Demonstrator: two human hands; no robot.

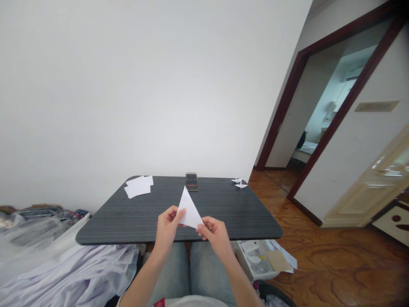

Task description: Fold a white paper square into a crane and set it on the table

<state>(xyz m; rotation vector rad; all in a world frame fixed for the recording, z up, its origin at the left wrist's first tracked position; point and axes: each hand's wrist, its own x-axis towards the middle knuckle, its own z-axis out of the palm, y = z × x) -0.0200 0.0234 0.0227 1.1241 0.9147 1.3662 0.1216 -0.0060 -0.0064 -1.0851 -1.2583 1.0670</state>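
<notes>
A white sheet of paper, folded to a triangle, is held up over the near part of the dark table, its sharp point facing away from me. My left hand pinches its left edge, thumb on top. At the lower right corner, my right hand grips it between thumb and fingers. Folded paper cranes rest at the table's far right. Several loose white sheets lie overlapping at the far left.
A small dark-screened device stands at the table's back edge by the white wall. Pale cloth is heaped at the lower left. Under the table's right side sits an open box with papers. A doorway is at right.
</notes>
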